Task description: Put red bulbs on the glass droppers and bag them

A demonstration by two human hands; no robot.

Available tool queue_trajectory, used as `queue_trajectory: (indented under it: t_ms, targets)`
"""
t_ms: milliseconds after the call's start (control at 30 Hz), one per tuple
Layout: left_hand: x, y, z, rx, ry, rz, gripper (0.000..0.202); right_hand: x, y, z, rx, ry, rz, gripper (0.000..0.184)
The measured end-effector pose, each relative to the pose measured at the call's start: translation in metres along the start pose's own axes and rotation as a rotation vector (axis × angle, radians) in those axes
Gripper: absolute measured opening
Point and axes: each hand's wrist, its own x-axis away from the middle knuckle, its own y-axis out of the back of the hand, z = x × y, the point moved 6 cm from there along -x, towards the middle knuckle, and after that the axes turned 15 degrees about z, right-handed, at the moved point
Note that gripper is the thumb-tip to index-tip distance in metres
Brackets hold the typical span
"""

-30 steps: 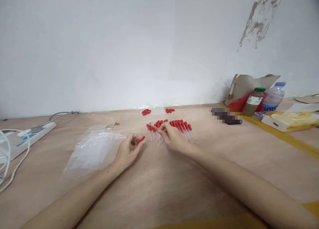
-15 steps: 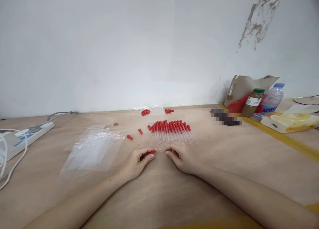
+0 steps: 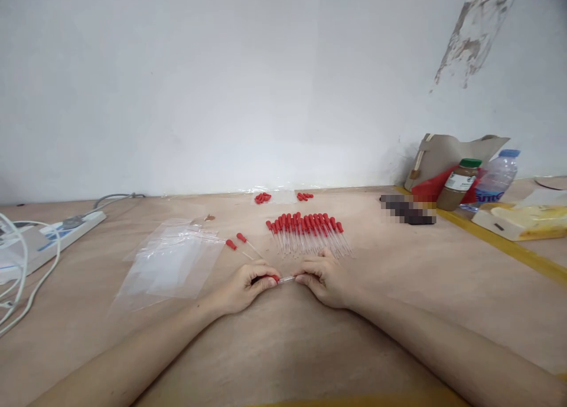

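Observation:
My left hand [image 3: 248,286] is closed in a pinch around a red rubber bulb [image 3: 276,278], most of which the fingers hide. A clear dropper tube [image 3: 286,279] runs from the bulb's mouth to my right hand [image 3: 321,279], whose thumb and fingers pinch its other end. How far the tube sits inside the bulb I cannot tell. Just beyond my hands, a row of red-bulbed droppers [image 3: 305,225] lies with the tips towards me. Left of that row rest two more droppers, one nearer the bags [image 3: 231,244] and one beside it [image 3: 241,237].
Clear zip bags [image 3: 168,265] lie to the left, near a white power strip [image 3: 75,234] with cables. Loose red bulbs [image 3: 262,198] sit by the wall. On the right are a pixelated dark object [image 3: 407,209], a green-capped bottle [image 3: 459,184], a water bottle [image 3: 498,176] and tissues [image 3: 522,221].
My view has shifted slightly. Left of the row, the two red-bulbed pieces now lie closer together, with both tubes showing. My hands sit a little lower, still holding the bulb and tube.

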Motion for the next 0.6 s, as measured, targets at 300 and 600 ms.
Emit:
queue_trajectory:
  t_ms: [300, 600]
  targets:
    - [0.0008, -0.0005, -0.0051, -0.034, 0.037, -0.023, 0.026, 0.0002, -0.0001, -0.0031, 0.051, -0.067, -0.031, 0.017]
    - [0.0002, -0.0006, -0.0032, -0.018, 0.046, -0.015, 0.022, -0.0015, -0.002, 0.0047, 0.217, -0.078, -0.016, 0.021]
